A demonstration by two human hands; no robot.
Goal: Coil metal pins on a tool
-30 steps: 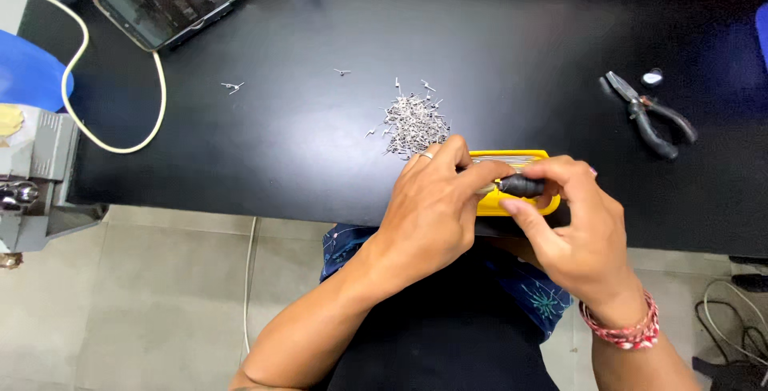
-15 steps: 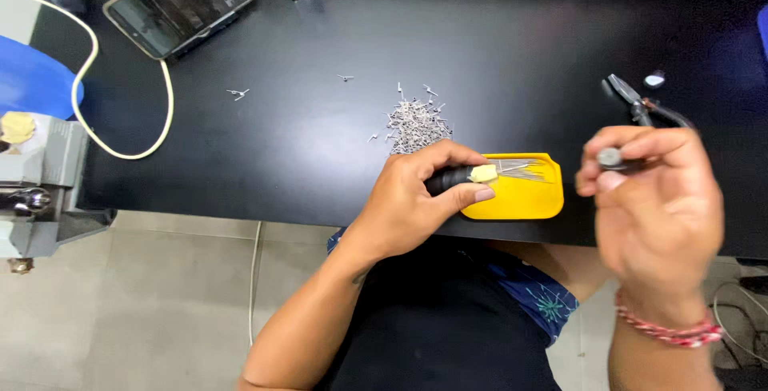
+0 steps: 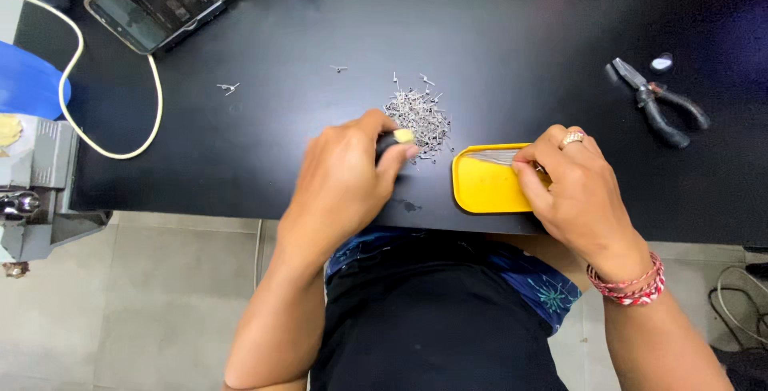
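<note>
Black-handled tool with yellow tip (image 3: 396, 140) on black worktop (image 3: 520, 55), just left of small metal pin pile (image 3: 418, 116), clamped in left hand (image 3: 344, 187) fingers. Right hand (image 3: 578, 191) over yellow tray (image 3: 484, 191), fingers pinched together on thin metal rods (image 3: 490, 155) at tray's top edge. Pliers (image 3: 660, 101) well apart to right. Phone (image 3: 164, 1) with white cable (image 3: 120, 147) far left.
</note>
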